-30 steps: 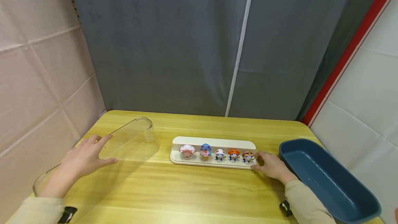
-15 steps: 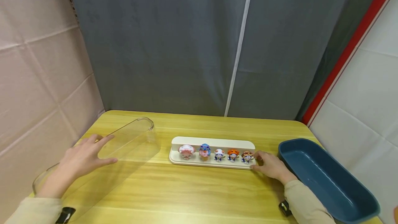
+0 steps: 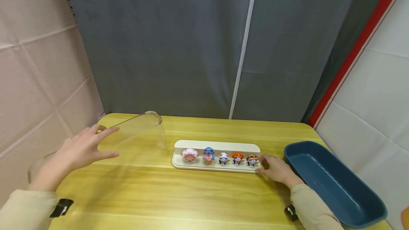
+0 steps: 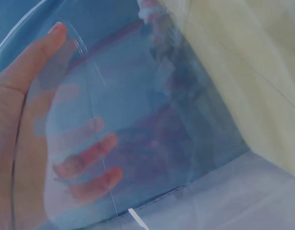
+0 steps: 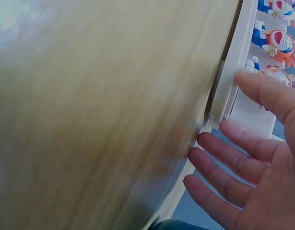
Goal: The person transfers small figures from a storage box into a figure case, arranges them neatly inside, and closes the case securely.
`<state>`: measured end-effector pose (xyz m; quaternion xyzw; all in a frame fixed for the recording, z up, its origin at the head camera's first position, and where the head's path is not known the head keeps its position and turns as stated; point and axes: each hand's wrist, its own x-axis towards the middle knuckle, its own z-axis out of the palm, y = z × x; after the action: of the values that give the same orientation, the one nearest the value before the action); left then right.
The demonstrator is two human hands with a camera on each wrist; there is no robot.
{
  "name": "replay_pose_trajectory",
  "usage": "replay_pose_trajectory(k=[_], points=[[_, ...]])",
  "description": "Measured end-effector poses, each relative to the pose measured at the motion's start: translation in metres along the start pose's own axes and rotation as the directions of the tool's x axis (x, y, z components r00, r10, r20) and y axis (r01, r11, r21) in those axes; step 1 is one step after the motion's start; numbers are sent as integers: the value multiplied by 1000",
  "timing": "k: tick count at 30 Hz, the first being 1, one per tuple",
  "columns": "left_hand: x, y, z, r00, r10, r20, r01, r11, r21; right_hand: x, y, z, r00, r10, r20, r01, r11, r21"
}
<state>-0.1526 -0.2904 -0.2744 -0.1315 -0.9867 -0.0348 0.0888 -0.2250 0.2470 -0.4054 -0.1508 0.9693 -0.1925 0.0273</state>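
On the left of the head view my left hand holds a clear plastic cover, raised at an angle over the table. Through its wall the left wrist view shows curled fingers on one side, the thumb on the other. Mid-table lies a white two-step display stand with several small cartoon figurines in a row, among them a pink-and-white one and an orange-capped one. My right hand grips the stand's right end, thumb at the front corner, fingers by the end edge.
A deep blue rectangular basin stands at the right, close beside the right forearm. The wooden table ends at a grey curtain behind. Pale cloth walls flank both sides.
My left hand has lifted the clear cover slightly, and its shadow on the table has shifted. The right hand stays at the stand's end. The whole view has drifted a little left.
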Motion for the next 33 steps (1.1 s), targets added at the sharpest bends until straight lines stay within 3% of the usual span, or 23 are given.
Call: replay_pose_trajectory(k=[12, 27, 33], points=[[22, 12, -42, 996, 93, 6, -93, 996, 13, 1, 0, 0, 1000, 12, 1, -12, 1000, -12], [61, 46, -69, 969, 240, -62, -242, 970, -31, 0, -3, 0, 1000, 7, 4, -7, 1000, -2], [77, 63, -77, 962, 269, -38, -270, 961, -58, 0, -3, 1, 1000, 9, -4, -9, 1000, -10]])
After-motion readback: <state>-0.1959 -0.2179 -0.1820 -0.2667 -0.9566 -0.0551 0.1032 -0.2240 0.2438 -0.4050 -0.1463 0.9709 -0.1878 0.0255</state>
